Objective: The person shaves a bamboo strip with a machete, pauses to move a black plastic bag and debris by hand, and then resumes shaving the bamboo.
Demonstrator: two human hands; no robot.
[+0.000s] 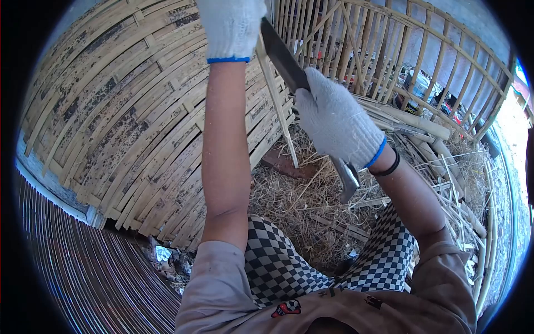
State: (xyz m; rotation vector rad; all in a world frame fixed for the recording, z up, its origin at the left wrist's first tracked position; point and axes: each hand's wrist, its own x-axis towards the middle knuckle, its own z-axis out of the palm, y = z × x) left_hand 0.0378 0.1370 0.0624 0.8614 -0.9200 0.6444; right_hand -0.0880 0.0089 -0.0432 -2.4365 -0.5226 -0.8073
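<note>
My left hand [231,30], in a white knit glove with a blue cuff, is raised at the top edge, its fingers partly cut off by the frame. A split bamboo strip [278,100] hangs down from beside it, and the hand appears closed on the strip's upper end. The strip's lower end is near a reddish-brown block [289,162] on the ground. My right hand [339,117], gloved alike, is wrapped round the handle of a machete [283,55]. The blade points up and left, its tip close to the left glove, while the handle's curved end [349,186] shows below my wrist.
A large woven bamboo panel [128,122] fills the left side. Bamboo shavings [311,206] litter the ground between my knees. Cut bamboo poles [425,128] lie to the right, before an upright bamboo-slat fence [384,50]. A ridged dark surface [83,267] is at lower left.
</note>
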